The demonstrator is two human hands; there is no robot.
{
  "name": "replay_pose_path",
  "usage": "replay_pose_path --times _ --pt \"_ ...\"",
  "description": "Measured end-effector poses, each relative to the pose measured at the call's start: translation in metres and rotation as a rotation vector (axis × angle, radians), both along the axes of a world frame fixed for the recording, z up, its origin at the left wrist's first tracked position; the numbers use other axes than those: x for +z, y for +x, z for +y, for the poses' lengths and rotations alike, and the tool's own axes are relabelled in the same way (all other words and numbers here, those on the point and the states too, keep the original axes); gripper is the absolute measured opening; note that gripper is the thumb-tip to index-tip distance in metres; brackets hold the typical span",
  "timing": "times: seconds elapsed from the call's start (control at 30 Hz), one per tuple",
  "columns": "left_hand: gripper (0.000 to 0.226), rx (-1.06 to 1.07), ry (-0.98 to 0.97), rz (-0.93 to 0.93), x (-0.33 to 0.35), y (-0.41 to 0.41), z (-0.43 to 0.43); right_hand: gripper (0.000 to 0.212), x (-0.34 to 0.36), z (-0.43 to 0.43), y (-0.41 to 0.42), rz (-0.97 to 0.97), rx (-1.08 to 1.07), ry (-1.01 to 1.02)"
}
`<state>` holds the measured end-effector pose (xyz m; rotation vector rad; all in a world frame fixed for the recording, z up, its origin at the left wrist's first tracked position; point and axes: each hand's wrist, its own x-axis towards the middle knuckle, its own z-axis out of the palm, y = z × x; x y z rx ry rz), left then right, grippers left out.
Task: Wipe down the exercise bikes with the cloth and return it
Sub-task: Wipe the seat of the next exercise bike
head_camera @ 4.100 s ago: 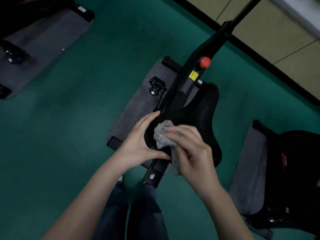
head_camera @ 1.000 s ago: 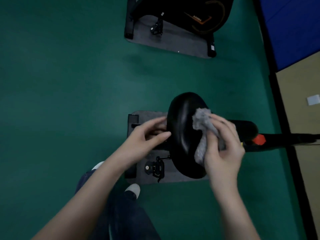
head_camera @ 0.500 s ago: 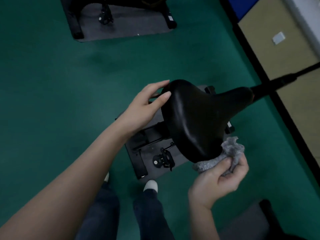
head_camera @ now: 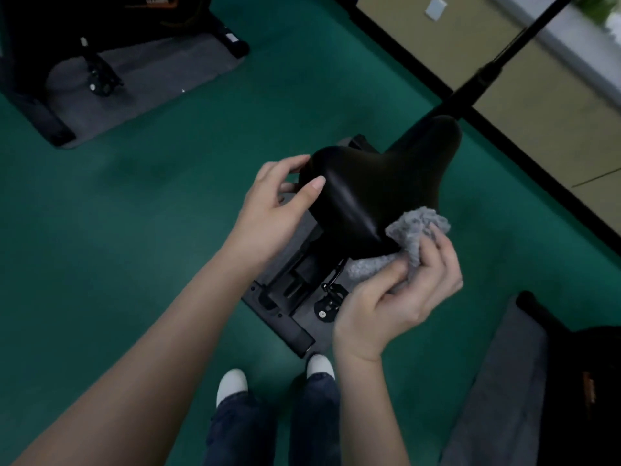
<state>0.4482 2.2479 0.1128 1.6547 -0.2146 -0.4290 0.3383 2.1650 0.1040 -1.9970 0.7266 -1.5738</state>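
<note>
1. Where the wide back of the black saddle curves down on its right side, the grey cloth is bunched against the rim. One fold rises beside the top surface and another is tucked under the edge.
2. The right hand grasps the cloth, with the thumb and fingers curled round the crumpled fabric and pressing it to the saddle.
3. The left hand holds the opposite side of the saddle: the thumb lies across the glossy top, and the other fingers hook round the rim.
4. The saddle's narrow nose points away to the upper right, where a thin black pole runs on toward the corner.
5. Under the saddle, the bike's black frame, a pedal and the rear foot bar sit on a grey mat laid on the green floor.
6. Just before that foot bar are the person's two white shoes, with dark jeans below them; the right toe nearly touches the bar.
7. A second bike stands well apart at the upper left on its own grey mat, with a pedal hanging above it.
8. A third dark machine fills the lower right edge, and another grey mat lies beside it.
9. Beige wall panels with a black skirting strip cross the upper right.
</note>
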Motion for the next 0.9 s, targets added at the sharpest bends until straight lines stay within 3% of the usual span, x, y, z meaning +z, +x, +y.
replay_pose_path --times 0.47,0.63,0.9 --pt "0.033 -0.045 0.012 0.041 0.009 0.006 0.006 0.035 0.008 0.012 0.017 0.214 0.026 -0.115" --pt "0.032 -0.045 0.019 0.068 0.011 0.005 0.006 0.031 0.013 0.009 0.013 0.221 0.008 -0.056" --pt "0.025 -0.034 -0.041 0.094 0.020 0.009 0.012 0.030 0.031 0.019 0.040 0.481 0.254 -0.233"
